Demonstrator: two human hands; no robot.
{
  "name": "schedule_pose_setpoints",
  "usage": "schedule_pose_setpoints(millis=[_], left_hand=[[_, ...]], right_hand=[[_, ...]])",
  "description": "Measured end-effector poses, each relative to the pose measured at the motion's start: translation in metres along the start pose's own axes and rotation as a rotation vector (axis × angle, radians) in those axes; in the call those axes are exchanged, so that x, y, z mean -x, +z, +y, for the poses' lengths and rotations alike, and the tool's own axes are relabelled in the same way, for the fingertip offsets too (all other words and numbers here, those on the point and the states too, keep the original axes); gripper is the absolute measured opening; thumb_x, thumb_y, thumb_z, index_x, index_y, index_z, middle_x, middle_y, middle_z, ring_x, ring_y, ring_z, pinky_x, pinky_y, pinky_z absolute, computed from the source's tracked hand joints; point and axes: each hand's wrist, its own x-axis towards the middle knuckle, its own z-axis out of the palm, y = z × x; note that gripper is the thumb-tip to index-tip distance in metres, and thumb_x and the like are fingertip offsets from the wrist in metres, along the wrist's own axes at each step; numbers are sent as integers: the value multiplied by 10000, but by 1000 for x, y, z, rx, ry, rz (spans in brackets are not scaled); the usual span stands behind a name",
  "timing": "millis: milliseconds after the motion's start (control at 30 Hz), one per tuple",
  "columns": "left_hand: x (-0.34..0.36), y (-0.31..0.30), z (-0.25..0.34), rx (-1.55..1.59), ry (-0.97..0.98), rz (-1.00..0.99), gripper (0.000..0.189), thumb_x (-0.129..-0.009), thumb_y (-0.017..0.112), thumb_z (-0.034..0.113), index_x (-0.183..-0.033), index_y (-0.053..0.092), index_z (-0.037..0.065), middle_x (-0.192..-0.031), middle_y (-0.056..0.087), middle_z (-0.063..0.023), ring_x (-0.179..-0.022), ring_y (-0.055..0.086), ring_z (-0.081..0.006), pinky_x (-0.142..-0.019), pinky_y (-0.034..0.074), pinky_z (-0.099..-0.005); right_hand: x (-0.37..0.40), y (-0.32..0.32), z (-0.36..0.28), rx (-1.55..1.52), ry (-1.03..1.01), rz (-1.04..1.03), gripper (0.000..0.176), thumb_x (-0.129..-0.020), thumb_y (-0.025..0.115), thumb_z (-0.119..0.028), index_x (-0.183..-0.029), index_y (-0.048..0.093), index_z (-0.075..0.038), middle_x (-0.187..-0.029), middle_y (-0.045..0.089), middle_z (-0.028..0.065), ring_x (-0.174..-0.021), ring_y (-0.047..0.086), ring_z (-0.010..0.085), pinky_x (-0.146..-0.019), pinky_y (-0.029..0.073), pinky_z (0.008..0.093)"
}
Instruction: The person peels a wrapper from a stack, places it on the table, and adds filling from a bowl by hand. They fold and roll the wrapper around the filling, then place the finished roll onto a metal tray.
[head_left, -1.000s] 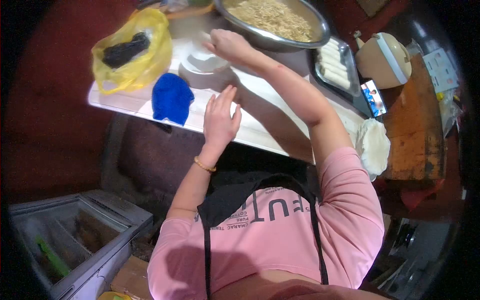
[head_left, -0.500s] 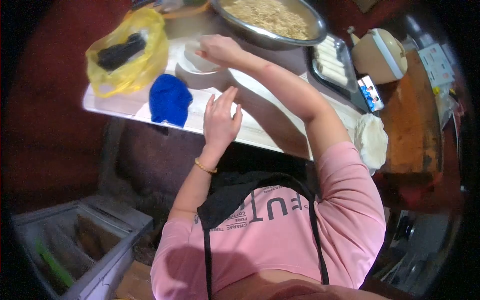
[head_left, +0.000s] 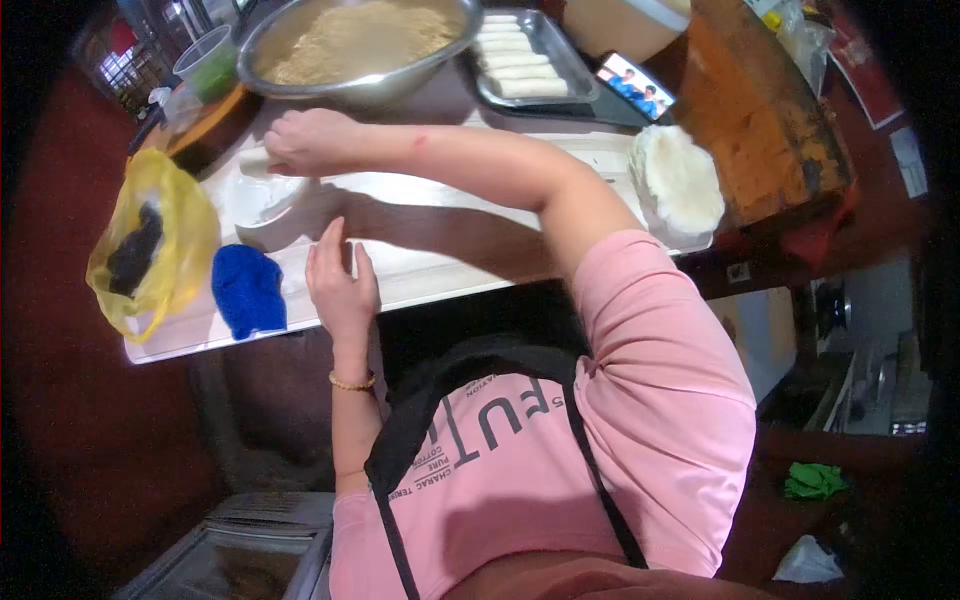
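Note:
My right hand (head_left: 312,142) is closed over the far side of a white bowl (head_left: 268,218), gripping something small and pale whose shape is blurred. My left hand (head_left: 343,285) hovers at the front edge of the white board (head_left: 440,270), fingers apart and holding nothing. Left of it lies a blue cloth (head_left: 248,290). A stack of thin round white wrappers (head_left: 678,180) rests at the board's right end. Behind the board, a tray (head_left: 570,80) holds several white rolls (head_left: 522,72).
A large metal bowl (head_left: 262,68) of shredded filling stands at the back. To the left are a yellow plastic bag (head_left: 185,235) and a green-filled tub (head_left: 208,68). A phone (head_left: 637,88) leans by the tray, near a beige container (head_left: 610,25) and wooden surface (head_left: 760,110).
The view has turned, so the table objects appear further left and the tub has come into sight. My right hand remains over the white bowl; my left hand's fingers are spread wider.

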Motion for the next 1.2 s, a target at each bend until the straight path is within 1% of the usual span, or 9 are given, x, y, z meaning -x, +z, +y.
schedule_pose_setpoints(millis=[133,300,400,567,667,833,1033,1167,1200], left_hand=[[1,1,-1,21,5,-13,371,-896,591,101,-1259,592,24,-1250,628,-161,-1134,599,-327,-1076,378,-451],[-6,7,11,17,115,-52,357,-887,584,73,-1242,599,36,-1284,611,-151,-1153,592,-311,-1082,369,-475],[-19,23,36,13,330,-88,387,-858,598,51,-1245,594,54,-1361,567,-112,-1277,525,-290,-1106,341,-497],[-28,58,64,-120,367,-151,431,-822,652,80,-1248,594,54,-1345,578,-114,-1283,526,-252,-1124,325,-490],[-20,56,72,-123,335,-215,421,-818,666,102,-1231,600,52,-1294,608,-115,-1246,554,-233,-1114,336,-484],[-6,50,72,-67,255,-307,395,-830,642,121,-1220,596,76,-1144,685,-95,-1074,642,-240,-1065,382,-449],[1,40,75,-59,326,-338,336,-831,640,84,-1166,634,93,-1093,704,-69,-1014,664,-215,-1017,419,-421],[0,38,79,-66,381,-272,265,-821,644,100,-1080,654,45,-1039,700,-103,-982,665,-216,-1004,422,-402],[0,39,79,-73,373,-277,259,-832,634,104,-1080,656,32,-1068,695,-117,-1006,661,-225,-1018,411,-408]], right_hand=[[68,-17,25,104,-237,203,301,-877,650,-320,-840,555,-37,-826,562,108,-792,583,274,-706,501,378],[155,-32,65,356,-189,104,297,-816,689,-287,-843,532,-35,-833,548,90,-797,572,253,-681,482,364],[192,-54,35,209,-235,91,268,-769,676,-271,-785,537,-42,-772,549,94,-743,578,250,-662,489,377],[223,-41,8,115,-249,126,263,-740,698,-242,-789,537,-41,-777,558,103,-729,571,275,-655,488,374],[230,-39,-4,4,-232,228,270,-758,695,-251,-808,531,-42,-789,556,103,-749,572,277,-683,486,387],[241,-58,-16,6,-139,-72,347,-839,655,-333,-943,546,-20,-904,561,100,-853,547,251,-739,427,378],[265,-64,-36,110,-70,-92,438,-914,580,-386,-1103,565,9,-955,543,110,-867,522,260,-751,400,367],[285,-70,-65,126,137,-16,576,-900,613,-355,-1303,503,42,-1230,558,178,-1160,536,319,-1043,384,477],[289,-65,-69,96,212,-79,631,-882,638,-352,-1345,472,44,-1355,508,210,-1308,461,345,-1137,280,540]])
